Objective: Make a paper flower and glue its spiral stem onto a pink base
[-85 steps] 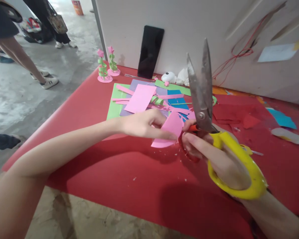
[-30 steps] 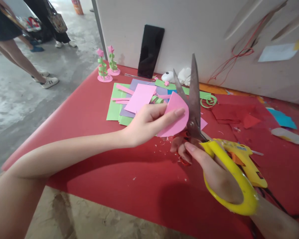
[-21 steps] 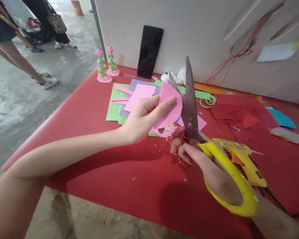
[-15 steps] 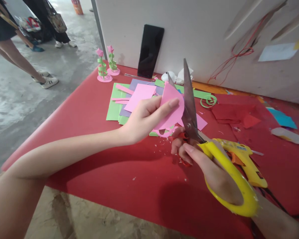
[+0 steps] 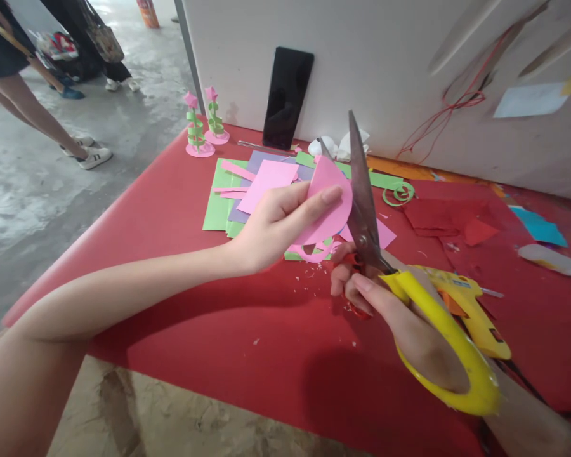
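Observation:
My left hand pinches a rounded pink paper piece, held upright above the red table. My right hand grips large scissors by their yellow handle. The steel blades point up and lie against the right edge of the pink piece. A thin curled pink offcut hangs under the piece, near the table.
A stack of green, purple, pink and blue paper lies behind my hands. Two small paper flowers stand at the far left corner, a black phone leans on the white wall. A yellow glue gun lies right. People stand on the floor, left.
The pink piece has been lifted off the table and turned upright. The scissor blades have closed in along its edge, and a curled pink strip has come loose below it.

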### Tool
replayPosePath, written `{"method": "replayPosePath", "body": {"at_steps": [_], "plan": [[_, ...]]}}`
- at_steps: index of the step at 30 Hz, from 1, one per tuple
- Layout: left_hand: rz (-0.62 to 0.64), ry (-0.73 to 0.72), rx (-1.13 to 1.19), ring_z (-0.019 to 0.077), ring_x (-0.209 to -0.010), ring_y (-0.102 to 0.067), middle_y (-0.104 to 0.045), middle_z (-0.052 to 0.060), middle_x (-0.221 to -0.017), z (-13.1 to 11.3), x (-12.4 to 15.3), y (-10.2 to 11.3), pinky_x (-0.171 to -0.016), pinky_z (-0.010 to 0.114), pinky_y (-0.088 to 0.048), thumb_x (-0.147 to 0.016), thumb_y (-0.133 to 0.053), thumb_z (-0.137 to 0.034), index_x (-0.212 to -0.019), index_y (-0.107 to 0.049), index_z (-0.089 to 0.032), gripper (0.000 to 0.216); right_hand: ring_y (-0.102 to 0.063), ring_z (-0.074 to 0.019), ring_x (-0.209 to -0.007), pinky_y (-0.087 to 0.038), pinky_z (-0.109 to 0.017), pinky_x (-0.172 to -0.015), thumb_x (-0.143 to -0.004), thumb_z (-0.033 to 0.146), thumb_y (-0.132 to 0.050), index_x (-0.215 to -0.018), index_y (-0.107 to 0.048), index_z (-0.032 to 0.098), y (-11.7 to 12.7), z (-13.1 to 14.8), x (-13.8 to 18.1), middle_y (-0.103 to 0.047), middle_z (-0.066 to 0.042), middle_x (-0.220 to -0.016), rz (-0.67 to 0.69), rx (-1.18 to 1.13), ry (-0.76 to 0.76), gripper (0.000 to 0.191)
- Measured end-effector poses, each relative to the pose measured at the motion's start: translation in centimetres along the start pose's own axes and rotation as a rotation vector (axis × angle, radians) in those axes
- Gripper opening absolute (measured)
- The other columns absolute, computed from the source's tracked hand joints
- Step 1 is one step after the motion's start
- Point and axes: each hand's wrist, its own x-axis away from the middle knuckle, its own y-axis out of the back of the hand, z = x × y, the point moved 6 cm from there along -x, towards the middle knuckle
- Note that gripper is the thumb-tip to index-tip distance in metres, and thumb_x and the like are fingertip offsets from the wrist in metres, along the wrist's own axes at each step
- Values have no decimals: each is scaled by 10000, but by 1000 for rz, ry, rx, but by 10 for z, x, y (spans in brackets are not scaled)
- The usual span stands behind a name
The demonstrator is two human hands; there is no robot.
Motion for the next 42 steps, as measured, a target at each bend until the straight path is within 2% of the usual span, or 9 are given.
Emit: {"method": "replayPosePath", "body": {"at_steps": [3, 8, 15, 22, 31, 38, 42], "plan": [[-12, -18, -5, 41, -432, -378, -359, -54, -473, 0, 0, 1, -396, 210, -297, -856, -524, -505, -541, -318, -193, 489, -446, -73, -537, -330, -220, -508, -901, 432, -403, -835, -531, 156, 0, -3, 0, -548, -16, -656, -5, 21, -5, 311], [-35, -14, -29, 45, -421, -354, -324, -58, -463, 2, -1, 1, -391, 225, -271, -820, -544, -561, -538, -287, -200, 525, -414, -71, -522, -325, -230, -517, -923, 447, -344, -838, -530, 157, -3, -3, 1, -490, 3, -593, 62, 65, 6, 355], [-29, -23, -36, 40, -414, -349, -312, -59, -463, 1, 0, 0, -385, 226, -272, -811, -538, -585, -531, -289, -199, 538, -428, -67, -510, -325, -231, -518, -922, 439, -351, -764, -505, 153, -2, -1, 0, -495, 3, -566, 57, 86, -3, 361], [-24, -9, -32, 42, -418, -356, -321, -56, -460, 1, 1, 0, -389, 225, -279, -832, -532, -550, -529, -288, -198, 524, -438, -67, -507, -333, -213, -487, -919, 456, -366, -1002, -547, 158, -5, -2, 3, -517, 8, -589, 39, -35, -42, 359], [10, 30, 49, 30, -414, -292, -259, -64, -472, 5, -3, 2, -384, 220, -218, -835, -570, -482, -528, -282, -199, 507, -375, -27, -425, -288, -174, -418, -917, 489, -383, -884, -517, 165, -2, 0, 2, -473, 37, -543, 20, -32, -33, 353], [64, 97, 61, 22, -412, -292, -243, -63, -472, 8, -6, 4, -388, 206, -219, -804, -600, -520, -528, -270, -190, 542, -355, -24, -395, -244, -172, -391, -901, 537, -396, -849, -542, 152, -2, 3, 0, -455, 32, -491, 12, 1, -50, 416], [67, 89, 78, 14, -427, -283, -288, -59, -481, 7, -5, 5, -403, 198, -217, -846, -585, -417, -531, -303, -176, 488, -363, -34, -411, -275, -187, -413, -899, 567, -386, -839, -544, 148, 1, 1, 0, -462, 22, -511, 9, -36, -28, 452]]}}
